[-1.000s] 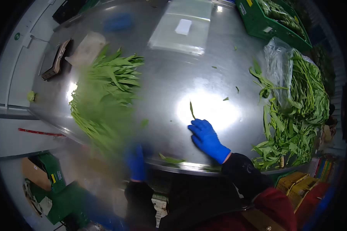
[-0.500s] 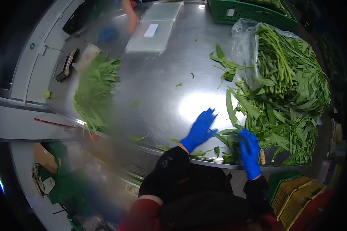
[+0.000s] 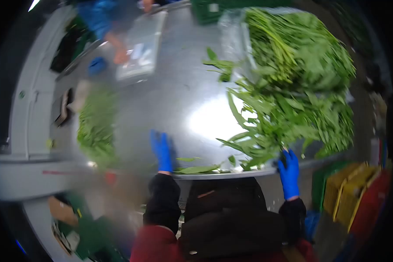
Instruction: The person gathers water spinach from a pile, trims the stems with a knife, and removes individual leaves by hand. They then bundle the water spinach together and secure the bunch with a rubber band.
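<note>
On the shiny steel table (image 3: pixel 179 87) lie two heaps of leafy greens. The large heap of long-stemmed greens (image 3: pixel 292 83) fills the far right. The smaller, blurred heap (image 3: pixel 96 126) lies well to its left. Two blue-gloved hands show. The right hand (image 3: pixel 289 172) touches the large heap's near edge; whether its fingers grip stems cannot be told. The left hand (image 3: pixel 161 150) rests flat on the table left of that heap, fingers straight and together, holding nothing. One loose leaf (image 3: pixel 197 169) lies just beside it. Beyond, left of the large heap, another person's hand (image 3: pixel 120 54) touches one stack of clear plastic bags (image 3: pixel 140 46).
</note>
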Demonstrator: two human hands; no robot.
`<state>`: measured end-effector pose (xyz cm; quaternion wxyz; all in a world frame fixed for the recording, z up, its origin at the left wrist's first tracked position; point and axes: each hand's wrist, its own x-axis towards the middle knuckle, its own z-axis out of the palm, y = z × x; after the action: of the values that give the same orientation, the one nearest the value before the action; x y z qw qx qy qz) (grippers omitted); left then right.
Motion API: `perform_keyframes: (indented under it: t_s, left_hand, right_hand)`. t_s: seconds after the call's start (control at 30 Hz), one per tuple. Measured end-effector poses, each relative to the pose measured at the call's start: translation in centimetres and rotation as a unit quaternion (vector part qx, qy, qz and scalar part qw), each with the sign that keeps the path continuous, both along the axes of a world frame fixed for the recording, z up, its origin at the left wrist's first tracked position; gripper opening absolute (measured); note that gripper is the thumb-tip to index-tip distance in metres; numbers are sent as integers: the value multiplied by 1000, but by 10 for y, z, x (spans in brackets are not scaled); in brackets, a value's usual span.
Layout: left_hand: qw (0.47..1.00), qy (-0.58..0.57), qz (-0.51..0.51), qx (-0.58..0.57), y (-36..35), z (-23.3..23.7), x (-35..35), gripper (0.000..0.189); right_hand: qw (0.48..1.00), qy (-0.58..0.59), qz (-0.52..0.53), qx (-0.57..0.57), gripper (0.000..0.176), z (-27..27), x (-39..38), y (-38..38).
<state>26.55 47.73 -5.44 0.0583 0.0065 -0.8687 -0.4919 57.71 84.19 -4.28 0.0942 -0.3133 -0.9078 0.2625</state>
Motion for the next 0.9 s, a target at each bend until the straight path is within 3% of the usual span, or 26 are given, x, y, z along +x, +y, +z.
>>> perform_keyframes:
  t_s: [0.13,0.2,0.27,0.33,0.43,0.47,0.57,0.6,0.63,0.77,0.83,0.87,0.9]
  left_hand:
    - [997,-49,20,-50,-26,-24,-26,53]
    - [991,-56,39,117,-14,-30,-34,53]
    - [988,-37,30,146,-6,-31,-44,55]
    - [999,16,-19,46,5,-33,-61,56]
    - [988,68,-77,-112,32,-72,-117,58]
    - [983,79,-111,-119,55,-75,-128,58]
    - [966,98,-219,-98,142,-32,-142,62]
    - [960,108,-241,-89,169,-23,-155,64]
    - [959,132,-233,-90,195,-43,-182,67]
    - [899,259,-270,-226,280,-70,-234,63]
    - [889,175,-418,-59,302,-79,-234,48]
    - [895,134,-386,-178,304,-43,-198,38]
    - [862,266,-404,-151,298,-44,-181,35]
  right_hand:
    - [999,-2,-43,27,47,-2,-4,10]
    - [997,-38,-59,19,45,6,-6,19]
    - [996,-81,-34,15,44,17,-7,21]
    - [996,-22,-88,-28,40,28,-9,13]
    - [976,31,-159,-145,36,33,-1,-1]
    - [964,46,-182,-190,36,34,2,-6]
    - [828,189,-300,-434,38,52,2,-37]
    - [818,217,-296,-444,40,57,-1,-47]
    - [806,244,-291,-453,41,61,-5,-58]
    - [785,255,-331,-457,41,73,-24,-96]
    - [792,247,-337,-444,39,75,-37,-104]
    - [791,244,-344,-443,39,72,-43,-108]
    - [789,241,-352,-443,38,70,-49,-113]
